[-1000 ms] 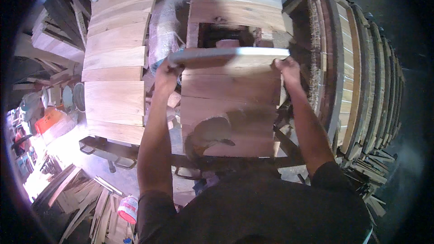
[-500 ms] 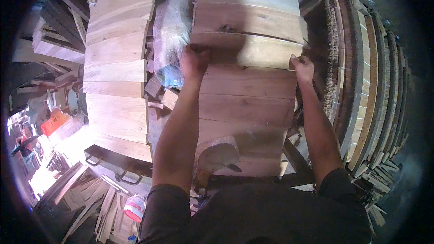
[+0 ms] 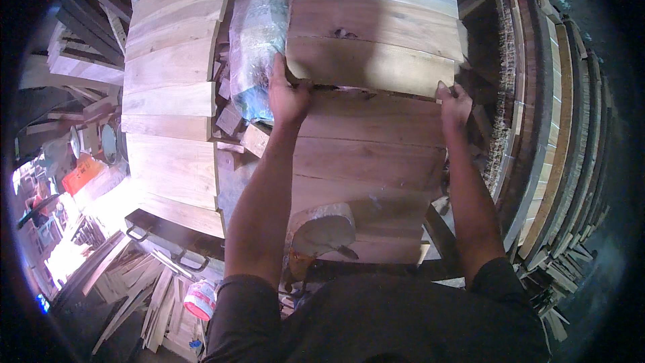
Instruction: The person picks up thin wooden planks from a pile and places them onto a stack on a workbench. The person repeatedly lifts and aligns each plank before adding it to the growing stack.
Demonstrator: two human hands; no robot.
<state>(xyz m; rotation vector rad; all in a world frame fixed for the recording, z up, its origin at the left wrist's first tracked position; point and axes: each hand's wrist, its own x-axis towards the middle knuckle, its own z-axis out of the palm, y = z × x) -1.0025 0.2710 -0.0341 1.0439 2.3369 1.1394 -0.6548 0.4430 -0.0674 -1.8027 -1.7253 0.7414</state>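
A pale wooden board point(image 3: 376, 64) lies crosswise, its far edge against the knotted board point(image 3: 403, 23) beyond it. My left hand point(image 3: 290, 101) holds its left near corner, the index finger along the end and the thumb at the near edge. On the right near corner, my right hand point(image 3: 455, 106) has its thumb and fingertips closed. A dark gap shows along the board's near edge. Nearer to me lie darker boards point(image 3: 369, 121) in shade. A whitish round container point(image 3: 326, 232) with a dark stick-like piece sits on the nearest boards.
Another row of boards point(image 3: 171, 148) runs along the left. Between the rows are a plastic-wrapped bundle point(image 3: 259, 47) and small wood blocks point(image 3: 230, 119). Upright wooden panels point(image 3: 537, 134) stand at the right. Scrap strips point(image 3: 151, 302) and a pink-white bucket point(image 3: 200, 299) are at lower left.
The pale board has shifted away from me, closing up to the board beyond, and a gap has opened on its near side. My left index finger has stretched out along its end.
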